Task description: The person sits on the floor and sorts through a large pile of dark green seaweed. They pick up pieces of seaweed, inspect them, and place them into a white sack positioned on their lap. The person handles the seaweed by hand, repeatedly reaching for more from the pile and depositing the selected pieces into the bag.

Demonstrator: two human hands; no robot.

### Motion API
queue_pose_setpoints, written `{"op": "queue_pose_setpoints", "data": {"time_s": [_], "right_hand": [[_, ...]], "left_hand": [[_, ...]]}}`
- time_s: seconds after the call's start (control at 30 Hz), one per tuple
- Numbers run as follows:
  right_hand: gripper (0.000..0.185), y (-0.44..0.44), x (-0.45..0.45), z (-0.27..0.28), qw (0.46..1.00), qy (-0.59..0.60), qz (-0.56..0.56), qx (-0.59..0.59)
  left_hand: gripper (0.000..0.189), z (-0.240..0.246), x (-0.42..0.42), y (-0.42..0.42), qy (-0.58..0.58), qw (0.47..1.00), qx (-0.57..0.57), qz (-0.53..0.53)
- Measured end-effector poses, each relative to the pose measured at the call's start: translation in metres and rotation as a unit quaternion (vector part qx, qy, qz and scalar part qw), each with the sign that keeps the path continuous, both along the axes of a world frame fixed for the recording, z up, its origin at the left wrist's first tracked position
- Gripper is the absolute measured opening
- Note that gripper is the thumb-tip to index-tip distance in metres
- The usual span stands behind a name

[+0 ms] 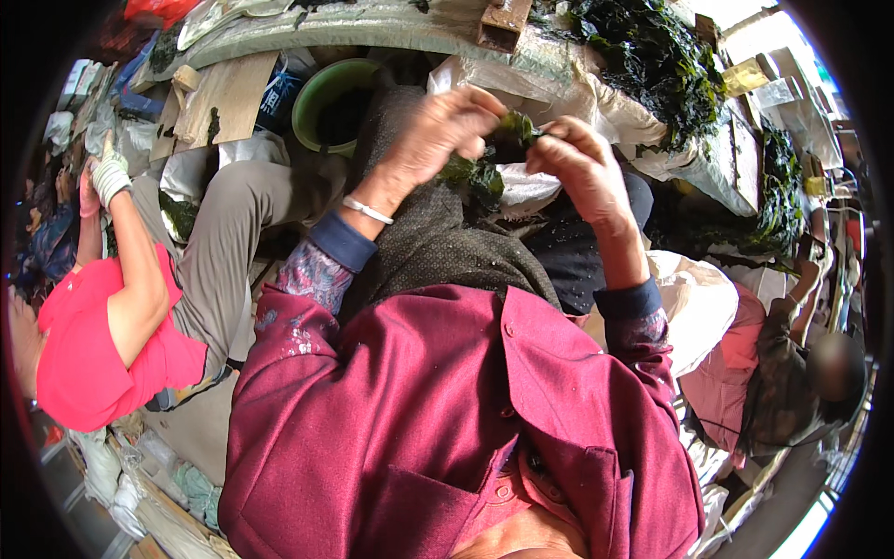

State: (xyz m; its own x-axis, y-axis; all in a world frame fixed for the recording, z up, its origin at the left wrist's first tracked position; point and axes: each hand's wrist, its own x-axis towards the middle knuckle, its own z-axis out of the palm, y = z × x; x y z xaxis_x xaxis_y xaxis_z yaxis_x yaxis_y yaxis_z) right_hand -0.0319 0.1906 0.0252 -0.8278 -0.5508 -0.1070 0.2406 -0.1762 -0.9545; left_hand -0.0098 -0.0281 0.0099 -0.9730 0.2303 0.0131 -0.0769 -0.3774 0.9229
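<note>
In the head view both of my hands are raised above my lap. My left hand [450, 126], with a white bracelet at the wrist, grips one end of a piece of dark green seaweed [519, 127]. The other end is pinched in my right hand [580, 164]. The seaweed is twisted between them, and more wet seaweed [482, 180] hangs below, over dark patterned cloth on my legs. A white sack [527, 187] lies under the hands.
A green tub [304, 105] with dark contents stands at the upper left, near a wooden board [241, 98]. Seaweed [653, 66] is heaped on the plastic-covered table [419, 35]. A co-worker in pink [105, 335] sits at left, another person [779, 377] at right.
</note>
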Motion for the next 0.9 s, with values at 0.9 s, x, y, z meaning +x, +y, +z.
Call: {"op": "queue_pose_setpoints", "data": {"time_s": [0.9], "right_hand": [[0.016, -0.036, -0.175, 0.012, 0.948, 0.245, -0.076, 0.19]], "left_hand": [[0.019, 0.009, -0.157, -0.022, 0.017, 0.997, -0.064, 0.028]]}}
